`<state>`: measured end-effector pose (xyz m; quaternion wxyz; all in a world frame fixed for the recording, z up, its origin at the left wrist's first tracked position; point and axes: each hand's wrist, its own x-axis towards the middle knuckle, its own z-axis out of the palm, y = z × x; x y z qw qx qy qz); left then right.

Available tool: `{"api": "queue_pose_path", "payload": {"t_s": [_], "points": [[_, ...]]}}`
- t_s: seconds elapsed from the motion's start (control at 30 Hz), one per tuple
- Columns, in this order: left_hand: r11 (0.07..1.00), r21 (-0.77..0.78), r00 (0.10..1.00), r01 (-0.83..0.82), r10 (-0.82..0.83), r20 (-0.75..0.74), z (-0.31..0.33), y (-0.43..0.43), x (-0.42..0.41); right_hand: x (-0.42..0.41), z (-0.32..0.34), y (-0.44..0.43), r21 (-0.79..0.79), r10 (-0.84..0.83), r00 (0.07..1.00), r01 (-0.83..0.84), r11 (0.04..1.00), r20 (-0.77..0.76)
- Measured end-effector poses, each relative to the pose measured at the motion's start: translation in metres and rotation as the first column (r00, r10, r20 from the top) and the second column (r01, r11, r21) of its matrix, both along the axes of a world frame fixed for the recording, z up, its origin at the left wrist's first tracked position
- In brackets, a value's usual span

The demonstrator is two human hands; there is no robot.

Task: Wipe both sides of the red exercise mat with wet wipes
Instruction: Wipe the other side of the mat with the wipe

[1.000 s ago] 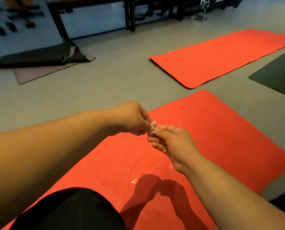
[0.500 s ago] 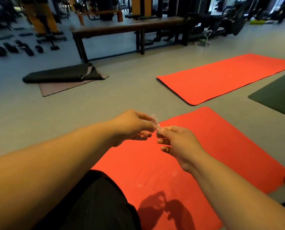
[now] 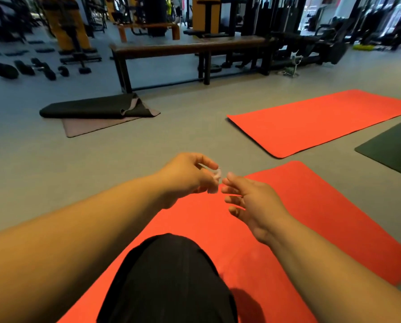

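A red exercise mat (image 3: 299, 206) lies flat on the grey floor under me, with my black-clad knee (image 3: 171, 276) resting on its near part. Above the mat my left hand (image 3: 187, 176) pinches a small crumpled white wet wipe (image 3: 217, 177) at its fingertips. My right hand (image 3: 248, 199) is just to the right of the wipe, fingers loosely spread, its fingertips close to the wipe but apart from it.
A second red mat (image 3: 311, 120) lies farther right, a dark green mat (image 3: 393, 152) at the right edge. A half-rolled black and pink mat (image 3: 96, 113) lies at the left. Beyond stand a long bench (image 3: 194, 46), dumbbells (image 3: 31, 68) and gym machines.
My right hand has let go of the wipe and spread its fingers; the left hand keeps it. My view has tilted up, showing more of the gym.
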<state>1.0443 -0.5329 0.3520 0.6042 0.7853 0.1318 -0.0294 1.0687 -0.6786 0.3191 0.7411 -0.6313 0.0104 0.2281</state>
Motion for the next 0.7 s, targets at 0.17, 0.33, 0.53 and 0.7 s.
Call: {"api": "queue_pose_path", "payload": {"t_s": [0.17,0.33,0.53,0.7], "points": [[0.999,0.018,1.000,0.026,-0.026,0.017,-0.007,0.014,-0.003,0.003,0.001,0.021,-0.012,0.077,0.996,-0.078,0.997,-0.042],[0.997,0.048,0.997,-0.065,0.063,0.034,-0.014,0.037,-0.005,0.000,-0.003,0.040,-0.076,0.083,0.996,-0.081,0.994,0.034],[0.974,0.019,0.968,-0.226,0.223,0.116,-0.032,0.045,0.014,0.019,-0.004,0.047,-0.322,0.147,0.972,-0.081,0.943,0.185],[0.985,-0.110,0.985,-0.135,0.145,0.093,-0.061,0.026,0.059,0.086,-0.023,0.020,-0.267,0.269,0.958,-0.236,0.934,0.097]]}}
